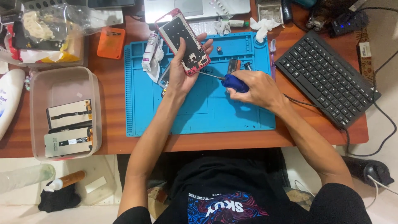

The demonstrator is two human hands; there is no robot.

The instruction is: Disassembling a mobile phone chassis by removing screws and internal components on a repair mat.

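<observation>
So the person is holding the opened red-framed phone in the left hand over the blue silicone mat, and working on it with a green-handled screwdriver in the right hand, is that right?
Not quite. The head view shows the screwdriver in the right hand has a blue handle, not green. The rest holds: the left hand holds the opened red-framed phone over the blue silicone mat.

Even, soft overhead light falls across the desk (112, 141), bright without harsh glare. Short, faint shadows sit beneath the forearms on the blue mat (199, 116). Focus holds sharp at centre; the wide lens bends the frame's edges, and the pale floor (385, 124) at right runs slightly washed out.
</observation>
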